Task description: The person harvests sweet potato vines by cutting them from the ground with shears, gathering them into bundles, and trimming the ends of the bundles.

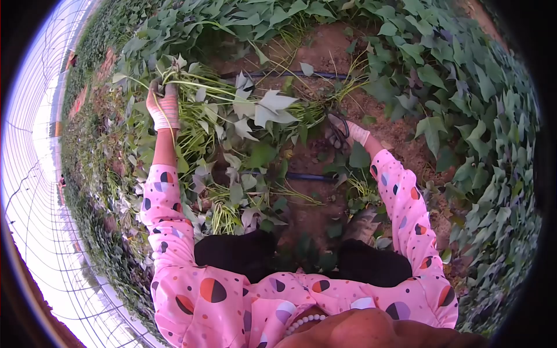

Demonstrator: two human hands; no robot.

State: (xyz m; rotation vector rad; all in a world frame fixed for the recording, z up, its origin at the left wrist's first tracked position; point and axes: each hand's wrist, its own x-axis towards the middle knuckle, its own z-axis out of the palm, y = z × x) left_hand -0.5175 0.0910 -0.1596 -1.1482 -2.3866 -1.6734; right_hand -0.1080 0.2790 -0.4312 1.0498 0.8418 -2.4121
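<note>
My left hand (pixel 162 105), in a pale glove with dark, soiled fingers, is closed around a bunch of leafy vines (pixel 214 87) on the left. The long green stems stretch from it across to the right, with several pale leaf undersides turned up. My right hand (pixel 343 132), also gloved, is closed on scissors with black loop handles (pixel 342 120), at the right end of the stems. Leaves and stems hide the blades, so whether they touch a stem cannot be made out.
Black hoses (pixel 310 176) run across the brown soil (pixel 331 46). Dense green vines (pixel 481 133) grow on the right and at the top. Loose cut-looking stems (pixel 223 217) lie near my knees. A wire-grid structure (pixel 35 162) curves along the far left.
</note>
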